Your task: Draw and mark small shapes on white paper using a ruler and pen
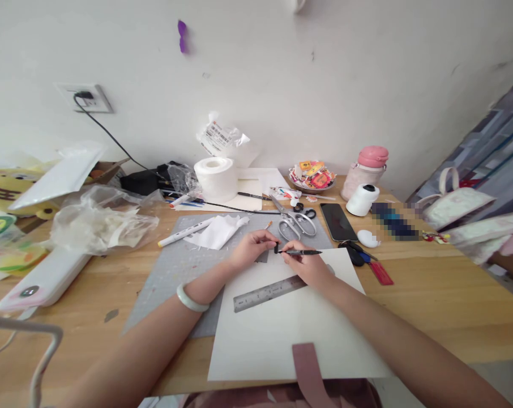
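"So, what's held?"
"Left fingers (268, 245) pinch a black cap (276, 248), seemingly; right fingers (291, 245) grip the pen (311, 252), both between the surface's (435, 306) front and back edges."
"Handling?"
"Light, stiff, slick, I'd judge; take the cap's sides, the pen's barrel."

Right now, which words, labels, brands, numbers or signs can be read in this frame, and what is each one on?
"H": a mark of roughly this shape on the yellow plush; I cannot tell if it is meant as a letter.
Barcode label on the plastic packaging: print too small to read.
Metal ruler: markings too small to read.
Bright wrappers: print too blurred to read.
Black pen: no readable text.
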Tool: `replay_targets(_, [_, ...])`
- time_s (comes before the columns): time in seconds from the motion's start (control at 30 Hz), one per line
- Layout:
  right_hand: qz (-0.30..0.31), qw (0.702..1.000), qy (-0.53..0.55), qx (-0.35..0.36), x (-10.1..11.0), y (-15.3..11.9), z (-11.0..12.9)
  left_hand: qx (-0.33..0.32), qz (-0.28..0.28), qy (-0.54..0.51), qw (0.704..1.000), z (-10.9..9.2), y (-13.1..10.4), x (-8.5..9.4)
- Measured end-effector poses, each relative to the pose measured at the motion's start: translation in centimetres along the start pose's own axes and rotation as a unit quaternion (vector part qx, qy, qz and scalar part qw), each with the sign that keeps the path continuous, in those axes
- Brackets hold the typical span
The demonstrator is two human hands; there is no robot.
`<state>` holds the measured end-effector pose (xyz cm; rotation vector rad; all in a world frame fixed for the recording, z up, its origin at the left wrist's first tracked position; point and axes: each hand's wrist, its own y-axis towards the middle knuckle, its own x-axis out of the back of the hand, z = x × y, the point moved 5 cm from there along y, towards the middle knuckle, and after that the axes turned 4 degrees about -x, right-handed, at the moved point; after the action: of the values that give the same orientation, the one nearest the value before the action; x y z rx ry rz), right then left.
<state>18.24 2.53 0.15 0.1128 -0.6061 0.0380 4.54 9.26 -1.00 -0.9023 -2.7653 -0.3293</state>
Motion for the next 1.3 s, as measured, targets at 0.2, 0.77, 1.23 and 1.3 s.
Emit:
replay_targets(0.2, [-0.011,0.995,-0.045,0.090,-0.2,-0.4,0.7,0.012,-0.002,-0.010,1.000,0.0,0.1,0.1])
replay_targets(0.77, [0.029,0.986,-0.112,0.116,-0.8,-0.8,1.5,-0.003,0.004,-0.008,1.000,-0.2,0.1,0.0])
replay_targets(1.23, [0.035,0.986,-0.106,0.120,-0.8,-0.8,1.7,-0.012,0.006,-0.025,1.000,0.1,0.2,0.0])
replay_targets(1.3, [0.034,0.987,-0.102,0.122,-0.9,-0.8,1.6,-0.014,0.003,-0.028,1.000,0.1,0.2,0.0])
